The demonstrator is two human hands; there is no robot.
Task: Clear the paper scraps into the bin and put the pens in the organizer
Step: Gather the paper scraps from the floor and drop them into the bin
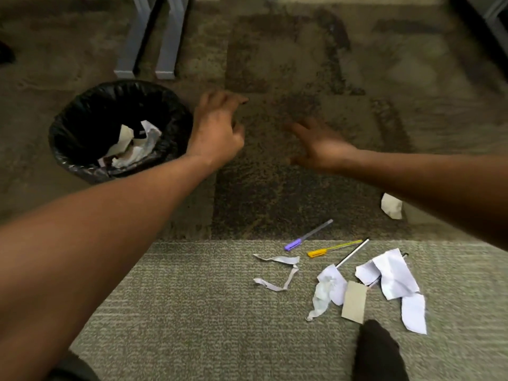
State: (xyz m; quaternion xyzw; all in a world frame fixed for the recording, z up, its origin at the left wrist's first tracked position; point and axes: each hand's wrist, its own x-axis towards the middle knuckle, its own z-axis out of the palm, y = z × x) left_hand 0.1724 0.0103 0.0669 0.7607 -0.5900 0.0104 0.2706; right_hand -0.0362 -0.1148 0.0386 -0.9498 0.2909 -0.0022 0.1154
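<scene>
1. The left hand (217, 127) is stretched out just right of the bin (82, 166), fingers loosely curled and spread, holding nothing.
2. The right hand (319, 145) is extended over the dark carpet (275, 202), well apart from the scraps; it is blurred, its fingers are splayed and it is empty.
3. The bin, lined with a black bag, stands on the floor at the left and has crumpled white paper (132, 147) inside it.
4. On the lighter ribbed carpet (192, 298) near the person lie three pens: a purple-capped pen (308, 235) reaching across the seam onto the dark carpet, a yellow pen (332, 248) just beside it, and a white-barrelled pen (353, 253) whose lower end touches a crumpled scrap (328, 290).
5. A thin curled paper strip (280, 273) lies left of that scrap, apart from it.
6. A beige card piece (354, 301) rests against the crumpled scrap.
7. Larger white torn sheets (393, 276) lie to the right, with another white piece (413, 312) below them.
8. One more paper scrap (391, 206) lies under the right forearm, on the dark carpet.
9. A dark-socked foot (376, 353) shows at the bottom edge, just beside the card piece.
10. Grey furniture legs (148, 39) stand beyond the bin.
</scene>
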